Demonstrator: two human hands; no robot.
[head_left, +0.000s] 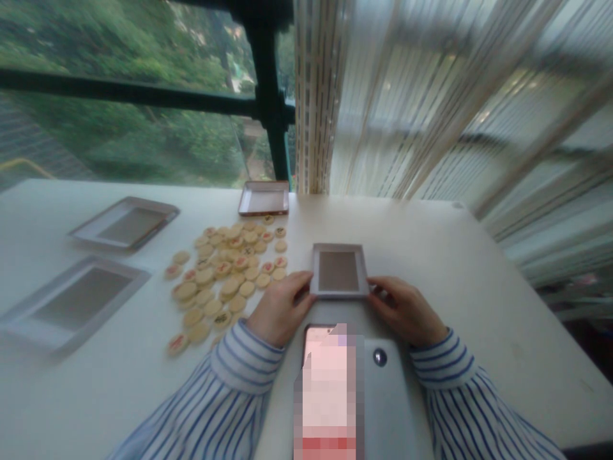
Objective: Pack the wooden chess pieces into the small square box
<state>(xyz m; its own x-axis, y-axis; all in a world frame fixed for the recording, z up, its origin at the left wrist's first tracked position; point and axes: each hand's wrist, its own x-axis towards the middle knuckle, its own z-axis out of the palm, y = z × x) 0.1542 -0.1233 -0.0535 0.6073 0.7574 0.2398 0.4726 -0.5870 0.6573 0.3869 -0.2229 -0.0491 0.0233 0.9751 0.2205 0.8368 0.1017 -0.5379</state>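
Observation:
A small shallow box [341,293], pale-walled with a brownish inside, sits on the white table before me. My left hand [282,306] grips its left side near the front corner, fingers and thumb closed on the wall. On the opposite side my right hand [407,308] pinches the right wall the same way. Left of the box lies a loose spread of round wooden chess pieces [230,287], some with red or black characters and many showing plain faces. My left wrist is close to the nearest pieces.
Two shallow trays, a nearer one [29,319] and a farther one [124,246], lie at the left. Another tray [263,213] stands at the table's back edge. A phone [325,383], partly blurred out, and a light-coloured device [390,396] lie between my forearms. Beyond are a window and string curtain [313,96].

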